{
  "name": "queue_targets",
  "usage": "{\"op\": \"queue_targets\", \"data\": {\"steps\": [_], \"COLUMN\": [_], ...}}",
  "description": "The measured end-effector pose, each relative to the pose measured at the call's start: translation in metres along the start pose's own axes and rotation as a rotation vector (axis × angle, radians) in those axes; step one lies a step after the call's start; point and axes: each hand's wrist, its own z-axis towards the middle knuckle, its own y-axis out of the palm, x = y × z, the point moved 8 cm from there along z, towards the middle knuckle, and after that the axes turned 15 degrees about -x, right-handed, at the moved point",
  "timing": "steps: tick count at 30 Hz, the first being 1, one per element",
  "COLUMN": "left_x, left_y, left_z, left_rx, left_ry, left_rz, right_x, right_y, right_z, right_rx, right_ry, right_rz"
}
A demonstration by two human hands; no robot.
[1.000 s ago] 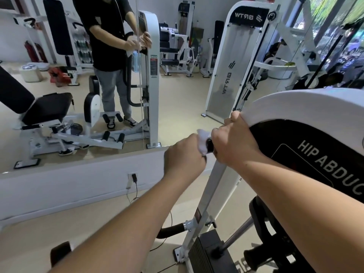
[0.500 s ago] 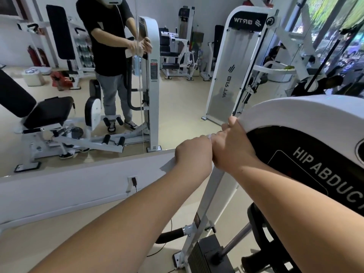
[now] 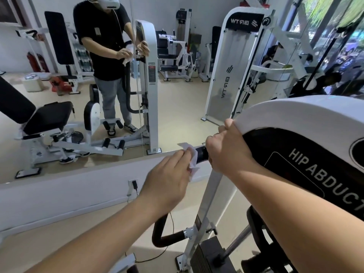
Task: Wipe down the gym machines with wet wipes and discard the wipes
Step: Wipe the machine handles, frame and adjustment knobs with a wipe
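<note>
Wet wipe (image 3: 192,157) is held at the outer end of the black grip (image 3: 201,153) of the hip abduction machine (image 3: 295,115), at roughly 9 o'clock of the right hand (image 3: 226,152), near frame centre. It is bunched in the left hand (image 3: 169,174): fingers curled, wipe pinched against the grip, loose corners sticking out at 12 and 5 o'clock. The right hand is clenched round the machine's frame at the edge of the white shroud, thumb on top. It is used as a brace, and no wipe is seen in it.

Change noted: half a second back the left hand was butted against the right, with the wipe nearly hidden and the grip covered. Now the left hand is drawn off toward 8 o'clock and a stretch of black grip is exposed between the hands. This is read as one stroke of a back-and-forth rub along the grip — inward pass done, outward pass ending.

Implication, as a judgement: the grip is nearly finished. Whether the shroud and the lower bar (image 3: 167,237) at 6 o'clock are done cannot be told. Discard step is not started — no bin is identified in view. The same pose is confirmed in the mirror (image 3: 177,115) at 11 o'clock.
</note>
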Motion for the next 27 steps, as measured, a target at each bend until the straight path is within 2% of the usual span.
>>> {"op": "queue_targets", "data": {"steps": [2,4,7,10,12,14,18,20,21,23,27], "left_x": [0.001,0.0,0.007,0.01,0.011,0.007,-0.012,-0.017,-0.019,-0.024,-0.021], "left_y": [0.003,0.009,0.003,-0.003,-0.006,-0.006,0.014,0.026,0.029,0.031,0.016], "left_z": [0.019,0.037,0.052,0.06,0.063,0.067,0.072,0.072,0.073,0.081,0.05], "left_rx": [-0.119,-0.199,-0.171,-0.186,-0.195,-0.249,-0.593,-0.753,-0.772,-0.653,-0.084], "left_ry": [-0.009,-0.102,-0.2,-0.314,-0.328,-0.278,-0.253,-0.265,-0.264,-0.259,-0.225], "left_rz": [0.094,0.178,0.258,0.2,0.155,0.04,-0.63,-0.768,-0.779,-0.726,-0.198], "right_x": [0.001,0.0,0.001,0.001,0.002,0.002,0.001,0.0,-0.001,0.0,0.002], "right_y": [-0.001,0.0,0.001,0.0,-0.003,-0.003,-0.001,0.0,0.0,0.0,-0.003], "right_z": [0.0,0.002,0.005,0.004,0.003,0.003,0.003,0.004,0.004,0.004,0.003], "right_rx": [-0.006,-0.026,-0.033,-0.041,-0.033,-0.039,-0.041,-0.052,-0.051,-0.039,-0.017], "right_ry": [-0.005,-0.013,-0.019,-0.024,-0.011,0.0,-0.003,-0.012,-0.015,-0.013,-0.001], "right_rz": [0.004,-0.005,-0.004,0.013,-0.001,-0.022,-0.017,-0.004,-0.001,-0.002,0.01]}}
